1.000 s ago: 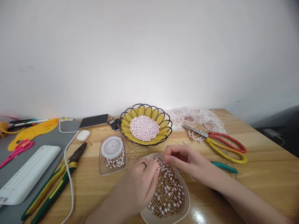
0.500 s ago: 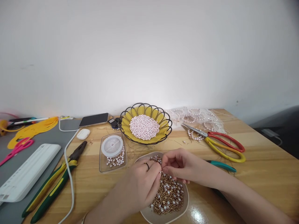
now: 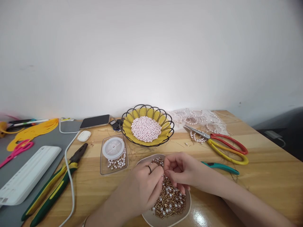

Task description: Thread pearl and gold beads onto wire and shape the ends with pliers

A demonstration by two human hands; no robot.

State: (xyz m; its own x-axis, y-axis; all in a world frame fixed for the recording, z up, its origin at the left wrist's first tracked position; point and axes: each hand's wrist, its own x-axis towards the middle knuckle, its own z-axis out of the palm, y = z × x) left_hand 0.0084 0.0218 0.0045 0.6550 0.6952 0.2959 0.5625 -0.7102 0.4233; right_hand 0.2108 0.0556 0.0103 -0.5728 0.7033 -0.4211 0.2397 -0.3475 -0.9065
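Note:
Both hands meet over a pale dish point(image 3: 188, 209) of gold beads and pearls point(image 3: 169, 201). My left hand point(image 3: 146, 184), with a black ring on one finger, is closed in a pinch; what its fingertips hold is too small to make out. Touching or almost touching it, my right hand point(image 3: 183, 170) is also closed, thumb against curled fingers, and anything between them is hidden. Behind the hands stands a yellow basket with a black looped rim point(image 3: 167, 138), holding pale pink pearls point(image 3: 146, 128). A clear box point(image 3: 102, 164) with a white spool point(image 3: 113, 148) and pearls lies to the left.
Red-and-yellow scissors point(image 3: 217, 142) and a teal-handled tool point(image 3: 222, 167) lie right, near pearl strings in clear plastic point(image 3: 199, 118). Left are green-yellow pliers point(image 3: 54, 186), a white cable point(image 3: 72, 186), a power strip point(image 3: 30, 173), a phone point(image 3: 95, 121), a white case point(image 3: 84, 136) and pink scissors point(image 3: 17, 151).
My right hand has shifted slightly down, its lower fingers now hanging a little further over the beads, and more of the teal handle shows. My left hand is almost unmoved.

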